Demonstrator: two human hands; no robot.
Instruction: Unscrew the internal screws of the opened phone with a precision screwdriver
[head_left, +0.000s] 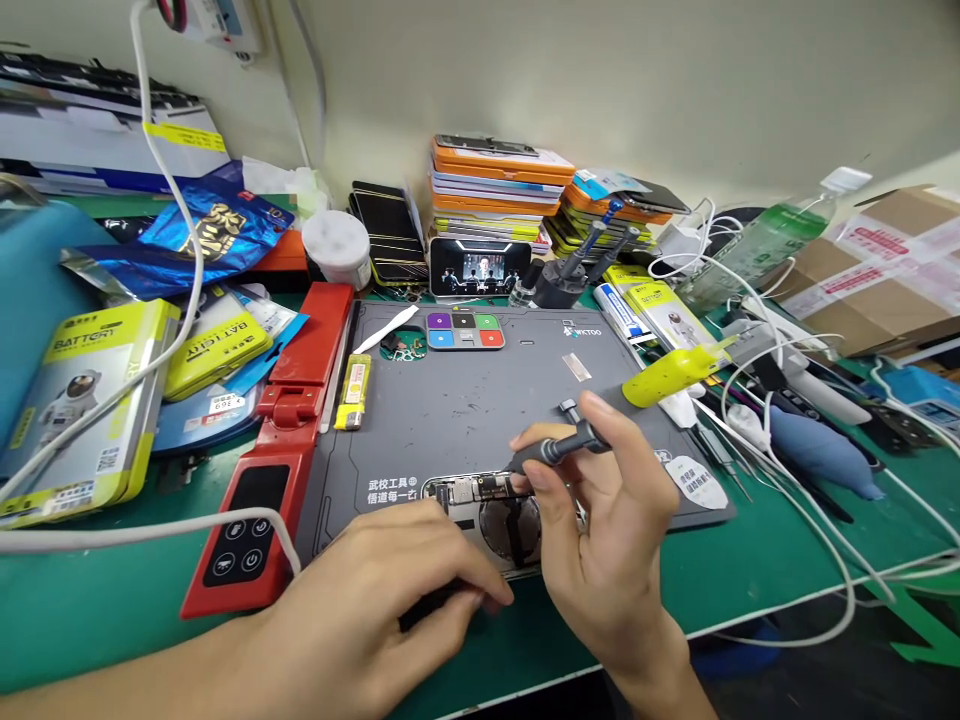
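- Cluttered green bench (90, 600), grey mat (465, 400) at centre.
- Opened phone (495, 510) lies at the mat's 6 o'clock edge.
- Left hand (375, 610) pins the phone's near end, fingers curled narrow on it.
- Right hand (607, 530) pinches a screwdriver (559, 448), tip at the board.
- Risk, I judge: the tip slipping onto the board, should the phone shift.
- Lighter (354, 392) at 9 o'clock.

The grey mat's (480, 400) middle lies bare, hemmed by the red tool (285, 450), lighter (354, 392) and cables (787, 420).
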